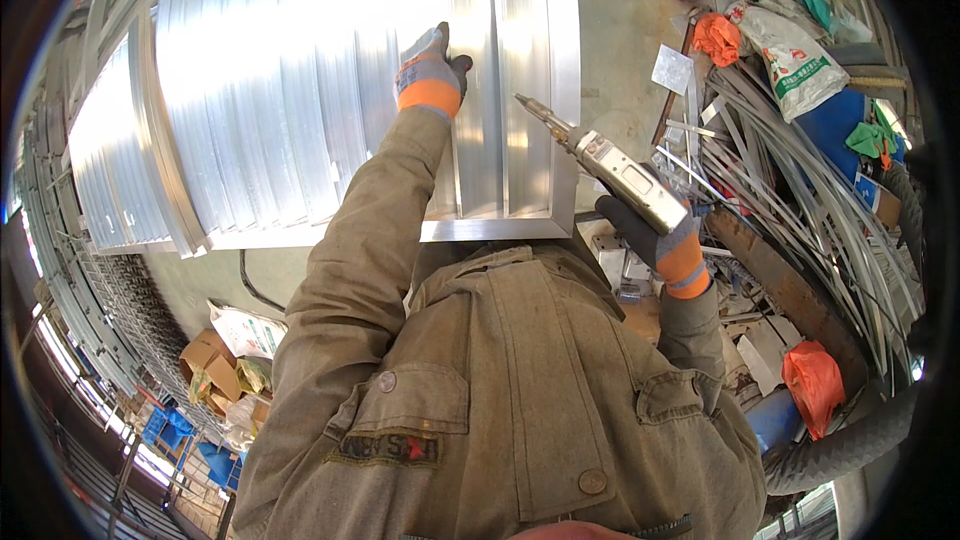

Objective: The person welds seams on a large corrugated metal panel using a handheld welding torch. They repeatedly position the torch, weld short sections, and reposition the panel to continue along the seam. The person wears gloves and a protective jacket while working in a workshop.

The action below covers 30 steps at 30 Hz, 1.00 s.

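A large silver metal louvre panel [330, 90] with long parallel slats lies in front of me, a flat frame around its edge. My left hand [432, 75], in a grey and black glove with an orange cuff, is over the slats near the right side. Its thumb and a finger stand apart, and nothing shows between them. In my right hand [655, 240], gloved alike, is a silver power tool [632, 180] with a slim pointed nose. The nose points up and left over the panel's right frame edge. My fingers wrap the tool's rear end; its trigger is hidden.
To the right lie a heap of thin metal strips [800, 190], a rusty steel beam [790, 285], white sacks [800, 65] and red plastic bags [815, 390]. At the lower left stand a cardboard box [212, 360] and wire mesh [150, 310]. A dark cable [255, 285] runs beside the panel.
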Motion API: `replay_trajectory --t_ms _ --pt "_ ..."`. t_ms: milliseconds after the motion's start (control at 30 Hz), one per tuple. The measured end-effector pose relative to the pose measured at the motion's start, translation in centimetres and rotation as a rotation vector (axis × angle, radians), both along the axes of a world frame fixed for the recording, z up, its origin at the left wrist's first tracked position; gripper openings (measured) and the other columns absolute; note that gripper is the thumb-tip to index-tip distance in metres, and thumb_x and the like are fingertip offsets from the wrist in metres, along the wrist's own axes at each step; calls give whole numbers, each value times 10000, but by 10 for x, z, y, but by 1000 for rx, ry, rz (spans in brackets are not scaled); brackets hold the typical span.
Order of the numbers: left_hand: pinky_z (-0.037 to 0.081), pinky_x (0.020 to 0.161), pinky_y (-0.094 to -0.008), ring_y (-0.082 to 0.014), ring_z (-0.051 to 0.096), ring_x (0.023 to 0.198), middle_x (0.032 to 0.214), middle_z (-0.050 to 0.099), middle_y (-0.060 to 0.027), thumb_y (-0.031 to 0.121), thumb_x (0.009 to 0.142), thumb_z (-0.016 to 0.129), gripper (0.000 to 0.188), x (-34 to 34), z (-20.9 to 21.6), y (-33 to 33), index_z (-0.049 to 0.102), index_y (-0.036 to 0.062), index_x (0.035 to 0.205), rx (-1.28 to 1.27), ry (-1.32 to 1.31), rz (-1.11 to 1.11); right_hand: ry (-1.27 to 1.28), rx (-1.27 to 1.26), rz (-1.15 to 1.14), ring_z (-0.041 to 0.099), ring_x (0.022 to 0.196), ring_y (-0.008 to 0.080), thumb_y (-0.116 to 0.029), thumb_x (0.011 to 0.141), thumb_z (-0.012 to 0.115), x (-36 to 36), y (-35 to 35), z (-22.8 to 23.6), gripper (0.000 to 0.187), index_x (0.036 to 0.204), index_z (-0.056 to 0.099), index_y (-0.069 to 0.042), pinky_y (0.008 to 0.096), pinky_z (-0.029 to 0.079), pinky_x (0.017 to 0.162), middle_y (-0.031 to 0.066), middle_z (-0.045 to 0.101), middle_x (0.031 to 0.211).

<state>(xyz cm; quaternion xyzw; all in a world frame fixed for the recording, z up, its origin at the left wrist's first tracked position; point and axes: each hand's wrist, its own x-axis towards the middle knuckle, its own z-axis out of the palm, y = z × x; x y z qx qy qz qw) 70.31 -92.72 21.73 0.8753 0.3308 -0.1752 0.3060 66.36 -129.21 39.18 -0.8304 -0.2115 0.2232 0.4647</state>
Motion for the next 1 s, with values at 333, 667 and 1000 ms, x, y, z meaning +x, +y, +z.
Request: replay_trajectory --t_ms 333,667,1000 --pt "636 1026 -462 -307 823 1062 1126 866 -139 580 931 916 713 26 -1 34 793 34 1372 22 206 -203 -2 69 166 741 846 236 -78 982 887 31 -13 5 335 1296 789 -10 372 582 729 137 771 1121" --pt "621 790 -408 -220 749 752 859 804 -60 563 935 910 542 22 -25 54 786 60 1092 -78 92 -229 272 13 362 756 981 344 -76 934 916 89 4 2 409 1313 780 -4 408 597 821 166 758 1220" --pt "619 919 -507 -418 797 993 1020 830 -251 407 885 950 450 19 8 45 814 0 1019 -77 9 -181 292 4 659 801 963 188 -185 1016 904 118 40 -34 357 1308 786 -17 334 623 830 96 838 1186"
